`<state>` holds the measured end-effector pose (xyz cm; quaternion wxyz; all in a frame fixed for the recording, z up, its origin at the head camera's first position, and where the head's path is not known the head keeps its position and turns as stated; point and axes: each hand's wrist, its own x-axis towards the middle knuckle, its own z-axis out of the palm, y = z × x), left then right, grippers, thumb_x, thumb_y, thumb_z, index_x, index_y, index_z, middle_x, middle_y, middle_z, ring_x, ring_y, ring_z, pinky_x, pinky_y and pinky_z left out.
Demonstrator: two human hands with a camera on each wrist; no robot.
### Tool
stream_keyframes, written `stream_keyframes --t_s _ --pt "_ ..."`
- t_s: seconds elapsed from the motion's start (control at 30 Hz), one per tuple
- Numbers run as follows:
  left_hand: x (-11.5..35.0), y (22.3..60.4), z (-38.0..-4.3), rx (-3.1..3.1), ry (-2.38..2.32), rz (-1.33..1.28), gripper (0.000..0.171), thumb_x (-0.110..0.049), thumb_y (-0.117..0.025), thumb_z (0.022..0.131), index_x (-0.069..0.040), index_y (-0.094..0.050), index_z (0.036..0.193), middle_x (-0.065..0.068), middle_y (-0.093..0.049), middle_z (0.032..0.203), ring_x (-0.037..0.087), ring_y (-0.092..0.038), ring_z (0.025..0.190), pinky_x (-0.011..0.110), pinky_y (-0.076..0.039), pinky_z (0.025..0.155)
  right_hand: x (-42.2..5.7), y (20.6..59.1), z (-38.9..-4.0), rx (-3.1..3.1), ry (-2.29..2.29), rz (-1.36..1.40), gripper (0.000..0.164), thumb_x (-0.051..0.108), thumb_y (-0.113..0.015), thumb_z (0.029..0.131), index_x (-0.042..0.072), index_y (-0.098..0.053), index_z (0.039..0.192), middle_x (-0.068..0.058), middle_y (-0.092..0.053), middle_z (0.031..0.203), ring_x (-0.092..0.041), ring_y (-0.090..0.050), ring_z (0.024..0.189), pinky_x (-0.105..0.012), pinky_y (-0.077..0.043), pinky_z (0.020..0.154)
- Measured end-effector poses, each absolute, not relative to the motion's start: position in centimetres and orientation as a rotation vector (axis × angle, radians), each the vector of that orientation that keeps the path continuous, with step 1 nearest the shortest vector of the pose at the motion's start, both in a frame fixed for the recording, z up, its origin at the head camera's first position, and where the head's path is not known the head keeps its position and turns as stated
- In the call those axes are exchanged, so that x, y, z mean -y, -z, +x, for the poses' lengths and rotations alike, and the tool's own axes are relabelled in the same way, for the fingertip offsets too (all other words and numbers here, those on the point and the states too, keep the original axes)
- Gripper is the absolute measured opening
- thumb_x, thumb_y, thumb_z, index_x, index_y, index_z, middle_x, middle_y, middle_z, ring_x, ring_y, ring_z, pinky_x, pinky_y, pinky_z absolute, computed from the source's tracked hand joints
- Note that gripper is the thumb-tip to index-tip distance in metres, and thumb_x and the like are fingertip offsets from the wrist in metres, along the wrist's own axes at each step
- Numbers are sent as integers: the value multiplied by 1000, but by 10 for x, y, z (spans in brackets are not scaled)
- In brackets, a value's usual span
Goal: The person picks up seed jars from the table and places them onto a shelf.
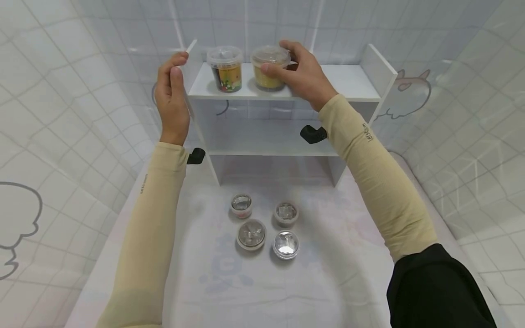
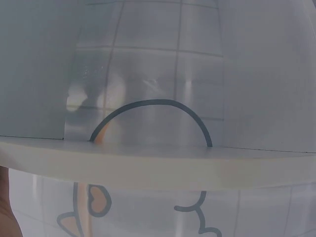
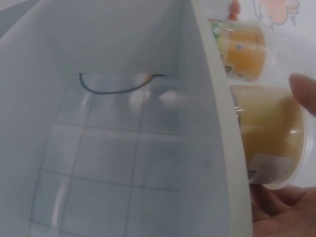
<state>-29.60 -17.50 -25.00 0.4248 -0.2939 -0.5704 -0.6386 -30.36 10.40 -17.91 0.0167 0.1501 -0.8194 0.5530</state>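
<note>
My right hand grips a clear-lidded tub of yellowish contents, thumb at the near side, fingers behind. The tub stands on the top board of a white shelf unit. Left of it on that board is another lidded tub, with an orange and dark printed label. At the unit's left end, my left hand holds the upper front corner of the side panel; its fingers hide part of that corner. In the right wrist view, the yellowish tub shows a small white label.
Several small round containers with shiny silvery tops, among them one tub, stand on the white cloth-covered table before the shelf. The unit's middle board lies below. A raised right side panel and tile-patterned walls surround the space.
</note>
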Motion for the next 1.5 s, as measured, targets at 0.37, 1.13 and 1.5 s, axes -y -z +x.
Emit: stream_keyframes --t_s 0.37,1.13,1.5 --pt "177 252 -299 1419 1606 -733 30 7 -38 106 2 -64 118 15 -64 128 25 -52 131 39 -32 119 -107 184 -301 2485 -1699 452 91 43 -80 84 27 -31 159 2 -44 154 -16 -47 132 -27 -42 108" --pt "175 250 -299 1416 1630 -722 30 8 -37 106 0 -64 119 14 -63 129 23 -51 132 37 -31 120 -126 207 -273 2032 -1898 548 80 23 -81 85 21 -39 153 -1 -49 145 -21 -49 132 -24 -44 105" --pt "174 251 -298 1414 1614 -718 30 7 -38 106 1 -64 118 14 -64 129 23 -52 131 38 -32 119 -117 210 -243 1924 -1798 663 74 12 -76 86 5 -40 150 -9 -52 140 -24 -52 127 -35 -43 108"
